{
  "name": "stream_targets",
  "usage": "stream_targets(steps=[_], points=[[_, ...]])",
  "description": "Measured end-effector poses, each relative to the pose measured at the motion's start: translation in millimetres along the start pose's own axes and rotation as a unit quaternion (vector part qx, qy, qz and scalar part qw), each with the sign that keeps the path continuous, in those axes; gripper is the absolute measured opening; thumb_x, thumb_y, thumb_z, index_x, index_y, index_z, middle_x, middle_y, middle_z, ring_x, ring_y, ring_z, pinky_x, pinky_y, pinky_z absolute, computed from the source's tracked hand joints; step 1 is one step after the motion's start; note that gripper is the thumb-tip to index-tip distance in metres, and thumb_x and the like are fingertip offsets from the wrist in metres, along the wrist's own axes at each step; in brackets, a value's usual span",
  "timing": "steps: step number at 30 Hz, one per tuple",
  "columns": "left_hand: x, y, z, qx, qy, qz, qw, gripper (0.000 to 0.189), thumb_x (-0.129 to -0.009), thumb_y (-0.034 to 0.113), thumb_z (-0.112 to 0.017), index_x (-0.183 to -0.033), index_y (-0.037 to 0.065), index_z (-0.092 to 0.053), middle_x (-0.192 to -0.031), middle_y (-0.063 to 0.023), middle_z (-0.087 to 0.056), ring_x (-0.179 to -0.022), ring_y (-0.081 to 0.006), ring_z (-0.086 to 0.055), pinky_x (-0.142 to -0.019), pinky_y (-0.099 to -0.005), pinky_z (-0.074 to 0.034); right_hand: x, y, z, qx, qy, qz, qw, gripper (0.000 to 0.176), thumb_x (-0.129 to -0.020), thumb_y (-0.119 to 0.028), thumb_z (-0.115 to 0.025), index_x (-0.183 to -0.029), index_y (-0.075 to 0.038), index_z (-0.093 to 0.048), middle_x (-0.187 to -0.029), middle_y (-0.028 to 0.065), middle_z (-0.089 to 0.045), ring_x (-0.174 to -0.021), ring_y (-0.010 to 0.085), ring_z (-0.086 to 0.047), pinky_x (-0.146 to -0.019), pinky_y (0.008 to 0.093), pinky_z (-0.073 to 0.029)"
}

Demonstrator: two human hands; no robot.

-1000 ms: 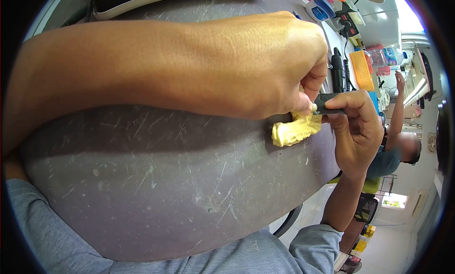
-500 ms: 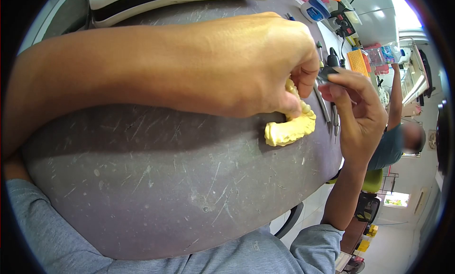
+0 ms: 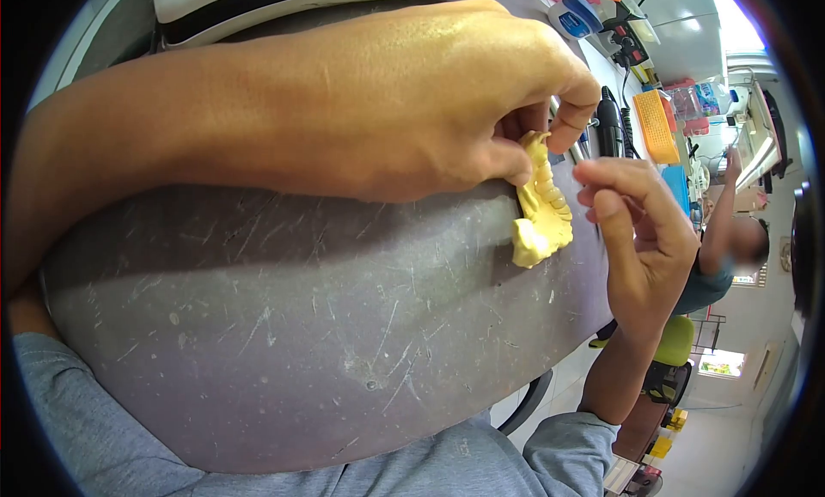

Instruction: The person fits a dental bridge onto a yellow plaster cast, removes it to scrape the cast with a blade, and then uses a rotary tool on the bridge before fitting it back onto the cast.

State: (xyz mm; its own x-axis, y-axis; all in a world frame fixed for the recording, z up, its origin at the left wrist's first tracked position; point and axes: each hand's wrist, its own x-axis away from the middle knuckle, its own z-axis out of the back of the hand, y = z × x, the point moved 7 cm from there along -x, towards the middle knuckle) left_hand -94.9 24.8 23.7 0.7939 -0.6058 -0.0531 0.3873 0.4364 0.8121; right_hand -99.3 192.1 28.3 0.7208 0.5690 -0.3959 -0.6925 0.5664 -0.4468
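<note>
A yellow dental cast (image 3: pixel 543 218) with a row of moulded teeth is tilted up over the grey work surface (image 3: pixel 284 325). My left hand (image 3: pixel 464 102) reaches across from the left and pinches the cast's upper end between thumb and fingers. To the right of the cast is my right hand (image 3: pixel 649 239), its fingers curved and its thumb apart from the index finger. No object shows between those fingers, and the fingertips are slightly blurred. Beyond the left fingertips lies a black handpiece (image 3: pixel 609 123) with a coiled cord.
A white and black device (image 3: pixel 318 3) stands at the top edge. Along the right are a blue-and-white tub (image 3: pixel 574 18), an orange basket (image 3: pixel 656 128) and a water bottle (image 3: pixel 709 100). Another person (image 3: pixel 718 248) is in the background, near a green chair (image 3: pixel 675 341).
The dark flat piece at my right fingertips is no longer visible, and that hand has moved slightly down. My left hand has tilted the cast up. The other person's arm has shifted.
</note>
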Motion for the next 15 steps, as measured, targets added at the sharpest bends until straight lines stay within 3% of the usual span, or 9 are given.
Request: stream_targets(steps=[4, 6, 7, 9, 13, 15], points=[[1, 1, 0, -0.002, -0.074, 0.093, 0.993, 0.022, -0.090, 0.011, -0.069, -0.101, -0.002, -0.055, -0.081, -0.0171, -0.065, -0.076, -0.0255, -0.063, -0.069, -0.0344, -0.048, 2, -7, -9, -0.018, -0.040, 0.032, 0.999, 0.014, -0.086, 0.002, -0.067, -0.100, 0.003, -0.073, -0.093, 0.0118, -0.072, -0.080, 0.0162, -0.067, -0.071, 0.0256, -0.052], [15, -3, -3, -0.007, 0.079, -0.144, 0.986, 0.019, -0.089, 0.008, -0.069, -0.097, -0.003, -0.056, -0.081, -0.0170, -0.064, -0.075, -0.0241, -0.062, -0.068, -0.0344, -0.047, 1, -7, -11, -0.042, -0.052, 0.031, 0.997, 0.015, -0.085, 0.003, -0.069, -0.099, 0.002, -0.073, -0.091, 0.0115, -0.071, -0.082, 0.0179, -0.067, -0.073, 0.0269, -0.052], [8, -16, -12, -0.007, 0.080, -0.144, 0.986, 0.019, -0.089, 0.008, -0.069, -0.097, -0.003, -0.056, -0.081, -0.0170, -0.064, -0.075, -0.0241, -0.062, -0.068, -0.0344, -0.047, -1, -6, -11, -0.042, -0.053, 0.032, 0.997, 0.015, -0.085, 0.003, -0.069, -0.099, 0.002, -0.073, -0.091, 0.0115, -0.071, -0.082, 0.0179, -0.067, -0.073, 0.0269, -0.052], [8, -18, -7, -0.029, 0.200, -0.229, 0.952, 0.016, -0.081, 0.006, -0.067, -0.092, -0.005, -0.062, -0.083, -0.0202, -0.068, -0.083, -0.0333, -0.069, -0.076, -0.0399, -0.052, -2, -3, -12, -0.048, -0.055, 0.034, 0.997, 0.015, -0.084, 0.004, -0.070, -0.098, 0.003, -0.074, -0.091, 0.0121, -0.071, -0.084, 0.0182, -0.068, -0.075, 0.0268, -0.052], [-11, -27, -8, -0.028, 0.185, -0.209, 0.960, 0.018, -0.082, 0.009, -0.069, -0.092, -0.004, -0.063, -0.084, -0.0199, -0.068, -0.083, -0.0337, -0.069, -0.077, -0.0398, -0.052, -7, 19, -7, -0.077, -0.070, 0.032, 0.994, 0.015, -0.086, 0.001, -0.069, -0.101, 0.002, -0.073, -0.093, 0.0113, -0.070, -0.085, 0.0166, -0.067, -0.077, 0.0258, -0.052], [-10, -28, -9, -0.020, 0.183, -0.212, 0.960, 0.017, -0.083, 0.008, -0.068, -0.093, -0.004, -0.063, -0.083, -0.0197, -0.068, -0.084, -0.0332, -0.069, -0.078, -0.0395, -0.053, -5, 27, -10, -0.149, -0.086, -0.057, 0.983, 0.016, -0.089, -0.002, -0.069, -0.103, 0.002, -0.072, -0.095, 0.0095, -0.070, -0.085, 0.0140, -0.067, -0.078, 0.0253, -0.052]])
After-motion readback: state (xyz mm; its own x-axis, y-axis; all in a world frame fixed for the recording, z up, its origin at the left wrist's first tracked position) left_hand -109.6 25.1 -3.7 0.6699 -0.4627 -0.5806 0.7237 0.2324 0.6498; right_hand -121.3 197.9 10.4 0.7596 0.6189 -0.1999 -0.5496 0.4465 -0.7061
